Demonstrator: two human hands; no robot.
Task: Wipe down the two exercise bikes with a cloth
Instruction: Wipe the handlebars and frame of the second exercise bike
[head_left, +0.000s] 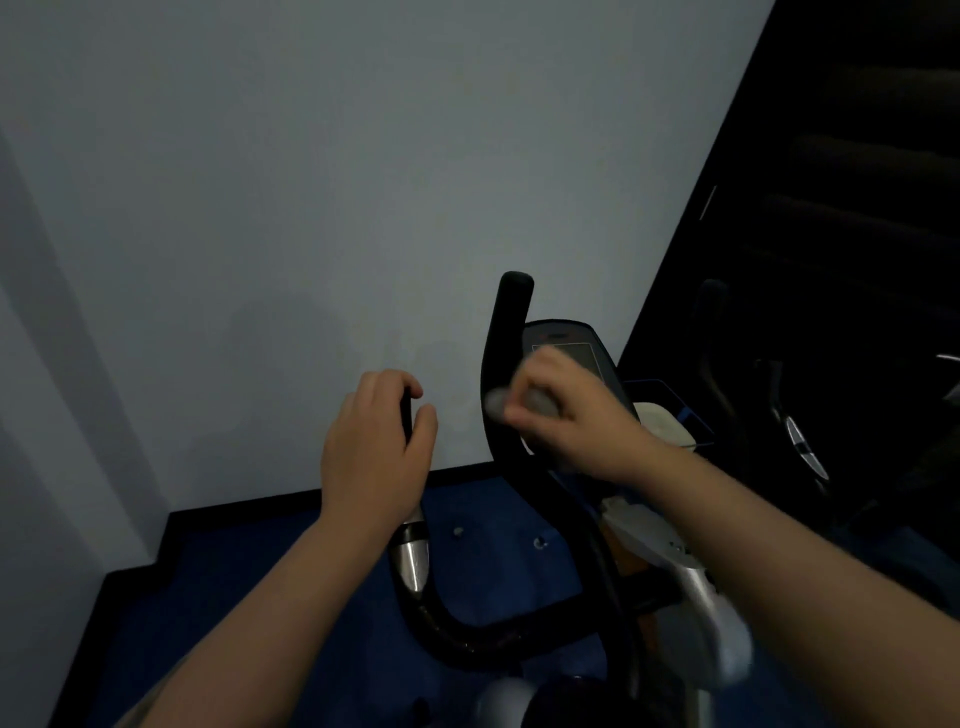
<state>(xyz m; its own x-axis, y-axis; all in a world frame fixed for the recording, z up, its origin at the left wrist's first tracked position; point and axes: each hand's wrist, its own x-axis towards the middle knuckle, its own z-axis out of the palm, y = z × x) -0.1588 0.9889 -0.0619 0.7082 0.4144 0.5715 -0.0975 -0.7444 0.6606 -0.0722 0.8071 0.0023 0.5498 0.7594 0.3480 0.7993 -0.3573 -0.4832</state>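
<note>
Pale matte wall behind; left hand (375, 447) grips curved black handlebar (506, 358), right hand (563, 410) clutches crumpled cloth (537, 402).

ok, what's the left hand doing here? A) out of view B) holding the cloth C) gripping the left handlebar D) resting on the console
C: the left hand is wrapped around the left handlebar, while the right hand holds the cloth at the right handlebar.

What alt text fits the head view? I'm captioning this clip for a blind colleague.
A person's right hand rubs a grey cloth on an exercise bike's black right handlebar, while the left hand grips the left handlebar. A second bike stands in shadow to the right.
</note>
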